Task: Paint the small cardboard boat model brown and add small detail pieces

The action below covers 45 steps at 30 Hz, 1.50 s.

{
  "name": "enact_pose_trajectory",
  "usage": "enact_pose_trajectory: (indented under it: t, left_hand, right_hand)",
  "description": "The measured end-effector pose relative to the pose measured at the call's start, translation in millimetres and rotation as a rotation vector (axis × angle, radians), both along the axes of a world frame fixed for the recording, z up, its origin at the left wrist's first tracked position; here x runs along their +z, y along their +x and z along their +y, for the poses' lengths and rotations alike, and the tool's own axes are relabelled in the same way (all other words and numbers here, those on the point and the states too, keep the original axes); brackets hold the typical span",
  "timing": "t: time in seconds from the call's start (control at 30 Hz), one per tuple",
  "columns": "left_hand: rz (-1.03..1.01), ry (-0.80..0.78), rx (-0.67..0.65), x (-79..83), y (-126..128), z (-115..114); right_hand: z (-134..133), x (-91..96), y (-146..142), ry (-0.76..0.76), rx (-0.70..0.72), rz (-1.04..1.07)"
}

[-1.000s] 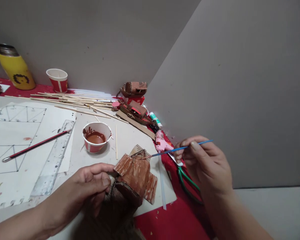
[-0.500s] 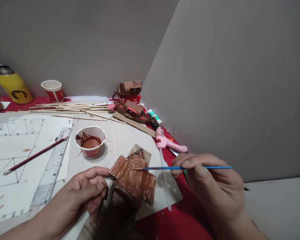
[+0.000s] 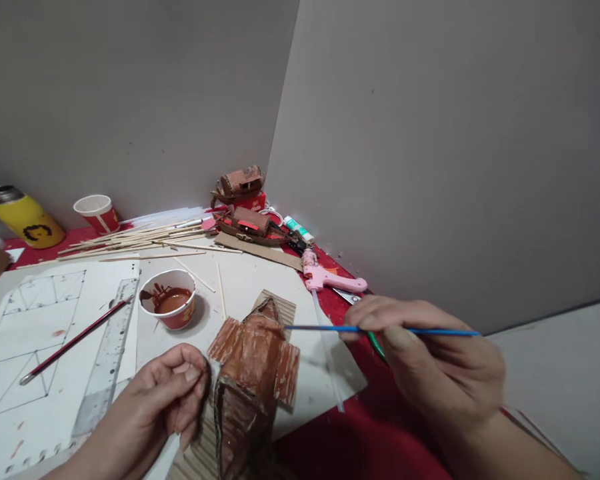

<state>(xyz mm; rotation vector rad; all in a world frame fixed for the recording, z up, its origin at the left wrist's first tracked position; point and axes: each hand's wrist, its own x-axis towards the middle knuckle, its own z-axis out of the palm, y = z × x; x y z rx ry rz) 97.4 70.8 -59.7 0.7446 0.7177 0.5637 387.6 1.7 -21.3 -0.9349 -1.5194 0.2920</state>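
Observation:
A brown-painted cardboard model boat (image 3: 260, 353) with a rounded cover and two side flaps rests on a corrugated cardboard piece (image 3: 280, 307). My right hand (image 3: 435, 360) grips a thin blue paintbrush (image 3: 325, 328) level, its tip at the upper right of the cover. Left of the model is my left hand (image 3: 167, 393), its fingers curled and thumb pressed in; what they hold, if anything, is hidden. A paper cup (image 3: 173, 300) with brown paint stands behind that hand.
A pink glue gun (image 3: 330, 277) and scissors (image 3: 347, 297) lie to the right. Thin wooden sticks (image 3: 150, 237) and two small model boats (image 3: 250, 223) are at the back. A pencil (image 3: 80, 340) and a ruler (image 3: 107, 353) lie on a drawing (image 3: 30, 360). Behind stands a yellow bottle (image 3: 27, 217).
My left hand's index finger has drawn back from the model's left flap and curled in. The brush tip has moved from the cover's middle to its right edge. The view has shifted.

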Motion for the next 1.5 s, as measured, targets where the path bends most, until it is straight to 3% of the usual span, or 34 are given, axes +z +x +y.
enact_pose_trajectory:
  t: [0.1, 0.23, 0.37, 0.57, 0.7, 0.8, 0.87, 0.97, 1.07, 1.23, 1.3, 1.5]
  left_hand:
    - [0.006, 0.011, -0.001, 1.6, 0, 0]
    - [0.029, 0.025, 0.016, 2.7, 2, 0]
    - [0.049, 0.009, 0.044, 4.1, 2, -2]
    - [0.068, -0.004, 0.07, 10.6, 5, -2]
    - [0.076, 0.01, 0.065, 14.0, 6, -2]
    - [0.085, 0.033, 0.063, 15.2, 6, -2]
    - [0.087, 0.06, 0.062, 15.6, 6, -3]
    - [0.084, 0.094, 0.069, 15.7, 6, -4]
    - [0.084, 0.113, 0.079, 15.5, 7, -5]
    - [0.103, 0.144, 0.086, 16.8, 7, -6]
    - [0.102, 0.161, 0.082, 17.8, 8, -6]
    - [0.075, 0.215, 0.094, 17.8, 7, -9]
  right_hand:
    - [-1, 2.6, 0, 0.004, 0.093, 0.003]
    - [-1, 6.1, 1, 0.029, -0.035, -0.064]
    - [-3, 7.4, 5, 0.06, 0.052, -0.097]
    - [-4, 3.9, 5, 0.12, -0.005, -0.054]
    - [-2, 6.2, 2, 0.07, 0.083, -0.105]
    - [1, 6.8, 4, 0.079, -0.001, -0.196]
    - [2, 5.5, 6, 0.094, -0.025, -0.124]
    - [0, 3.5, 7, 0.068, 0.112, 0.005]
    - [0, 3.0, 7, 0.059, 0.183, -0.056]
    - [4, 1.9, 7, 0.079, -0.061, -0.082]
    - [3, 2.1, 6, 0.094, -0.083, -0.02]
    - [0, 5.3, 0, 0.116, 0.121, -0.067]
